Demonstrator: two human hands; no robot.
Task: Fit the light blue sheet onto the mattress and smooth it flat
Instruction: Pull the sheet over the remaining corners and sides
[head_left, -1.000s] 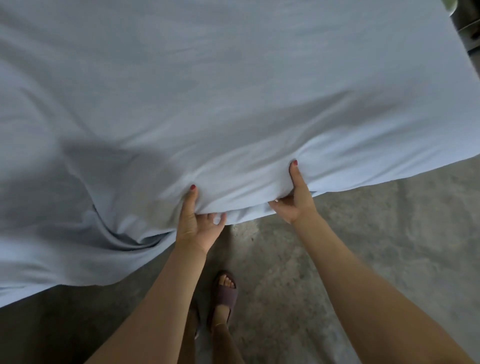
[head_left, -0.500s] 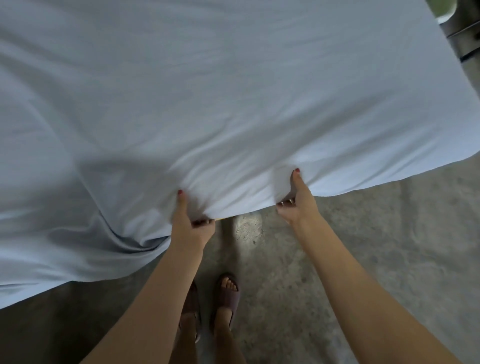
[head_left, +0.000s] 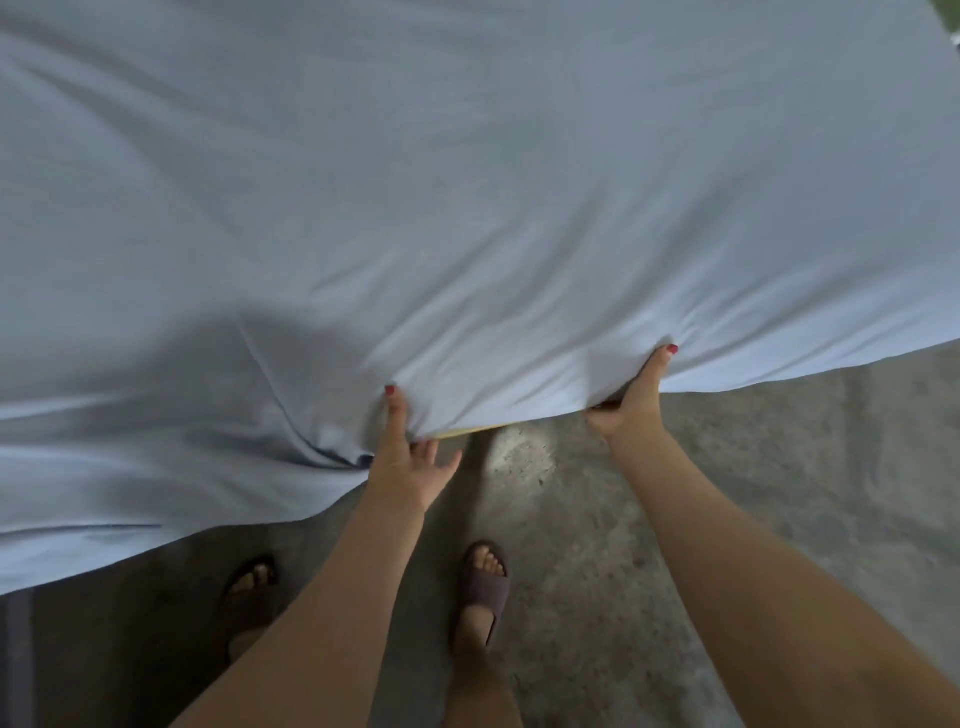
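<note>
The light blue sheet (head_left: 467, 182) covers the whole mattress and fills the upper two thirds of the head view, with long creases fanning out from its near edge. My left hand (head_left: 408, 457) pinches the hem with the thumb on top and the fingers beneath. My right hand (head_left: 631, 405) grips the hem further right, thumb pressed on the cloth, fingers curled under the edge. A thin yellowish strip of the mattress (head_left: 467, 429) shows between my hands. At the left the sheet hangs loose in a deep fold (head_left: 291, 415).
Bare grey concrete floor (head_left: 753, 493) lies below the bed's edge. My two feet in brown sandals (head_left: 483, 582) stand close to the bed between my arms. A dark object pokes in at the top right corner.
Both hands have kept their grip on the hem. My left foot has stepped out to the left, and the fingers of my left hand have spread a little.
</note>
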